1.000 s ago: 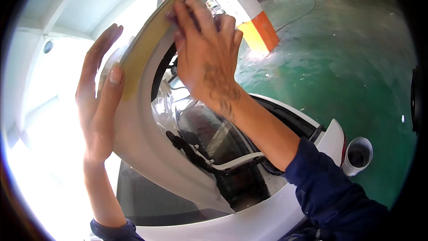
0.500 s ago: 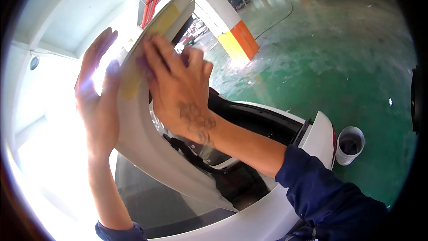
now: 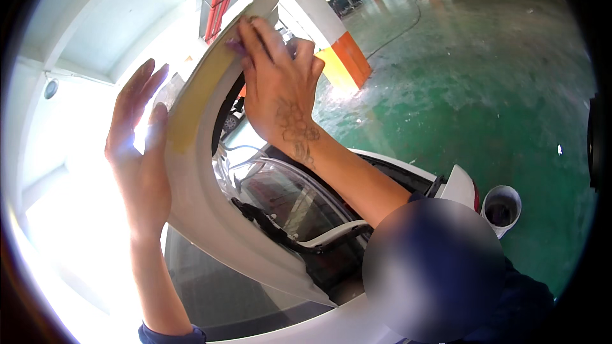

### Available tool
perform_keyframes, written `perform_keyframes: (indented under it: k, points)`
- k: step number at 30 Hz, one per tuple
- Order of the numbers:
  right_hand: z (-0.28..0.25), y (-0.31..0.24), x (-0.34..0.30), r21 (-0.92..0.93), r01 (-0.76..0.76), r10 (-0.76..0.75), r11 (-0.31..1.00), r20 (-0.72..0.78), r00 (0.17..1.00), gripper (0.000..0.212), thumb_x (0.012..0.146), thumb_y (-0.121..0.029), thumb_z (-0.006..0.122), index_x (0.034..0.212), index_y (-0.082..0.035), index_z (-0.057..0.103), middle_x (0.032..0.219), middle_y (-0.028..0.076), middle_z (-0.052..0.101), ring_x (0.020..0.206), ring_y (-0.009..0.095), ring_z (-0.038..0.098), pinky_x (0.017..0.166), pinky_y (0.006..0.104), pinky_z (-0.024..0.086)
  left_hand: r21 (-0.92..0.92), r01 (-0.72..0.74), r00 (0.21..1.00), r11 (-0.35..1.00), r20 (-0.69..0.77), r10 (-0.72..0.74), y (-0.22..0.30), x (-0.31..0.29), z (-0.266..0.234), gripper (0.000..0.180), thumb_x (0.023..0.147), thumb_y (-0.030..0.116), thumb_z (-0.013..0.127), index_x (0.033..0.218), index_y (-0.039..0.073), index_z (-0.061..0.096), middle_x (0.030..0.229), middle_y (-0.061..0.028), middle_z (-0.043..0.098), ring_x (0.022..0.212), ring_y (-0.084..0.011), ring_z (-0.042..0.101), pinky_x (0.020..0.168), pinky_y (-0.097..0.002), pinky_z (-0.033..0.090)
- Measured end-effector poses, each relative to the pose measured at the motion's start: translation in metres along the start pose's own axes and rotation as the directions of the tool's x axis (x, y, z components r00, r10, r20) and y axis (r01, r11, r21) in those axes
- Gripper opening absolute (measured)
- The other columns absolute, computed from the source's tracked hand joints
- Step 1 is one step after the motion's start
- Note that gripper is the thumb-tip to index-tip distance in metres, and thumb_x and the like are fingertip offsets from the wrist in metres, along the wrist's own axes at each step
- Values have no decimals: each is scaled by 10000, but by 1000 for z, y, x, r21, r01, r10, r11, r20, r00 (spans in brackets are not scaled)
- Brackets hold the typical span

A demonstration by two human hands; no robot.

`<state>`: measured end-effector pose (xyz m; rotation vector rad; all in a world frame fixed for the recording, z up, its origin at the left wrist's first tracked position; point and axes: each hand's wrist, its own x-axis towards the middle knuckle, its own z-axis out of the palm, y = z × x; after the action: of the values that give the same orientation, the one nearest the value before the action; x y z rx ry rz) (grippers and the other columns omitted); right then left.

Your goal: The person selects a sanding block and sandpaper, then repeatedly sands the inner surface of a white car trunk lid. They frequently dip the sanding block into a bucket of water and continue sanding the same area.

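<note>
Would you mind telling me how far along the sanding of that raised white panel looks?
Done: a yellowish filler patch already covers the curved white car panel near its upper edge. In hand: the right hand presses flat on the panel's upper part, with something purple under its fingertips, while the left hand braces the back. Left: the patch is unpainted, yellowish against the white.

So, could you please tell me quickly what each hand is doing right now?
Left hand: open, palm flat against the outer side of the white panel.
Right hand: fingers pressed on the panel's yellowish edge; whether it holds anything cannot be told.
</note>
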<state>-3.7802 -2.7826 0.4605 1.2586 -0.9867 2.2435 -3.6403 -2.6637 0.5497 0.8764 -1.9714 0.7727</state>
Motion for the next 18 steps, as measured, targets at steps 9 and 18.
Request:
perform_keyframes:
  k: [9, 18]
  points:
    - [-1, 4, 0, 21, -10, 9, 1000, 57, 998, 516, 940, -92, 617, 1451, -157, 580, 1495, -33, 513, 1078, 319, 442, 912, 450, 331, -23, -16, 1000, 1000, -19, 15, -2, -2, -1, 409, 1011, 93, 552, 1409, 48, 634, 1455, -115, 630, 1385, -264, 555, 1197, -421, 369]
    - [-2, 6, 0, -6, 15, -14, 1000, 82, 997, 530, 945, -79, 626, 1468, -153, 579, 1544, -34, 492, 1090, 311, 432, 932, 438, 326, -38, -19, 999, 999, -40, 17, 0, -1, 1, 449, 995, 90, 574, 1442, 47, 592, 1426, -127, 649, 1365, -273, 571, 1185, -416, 379]
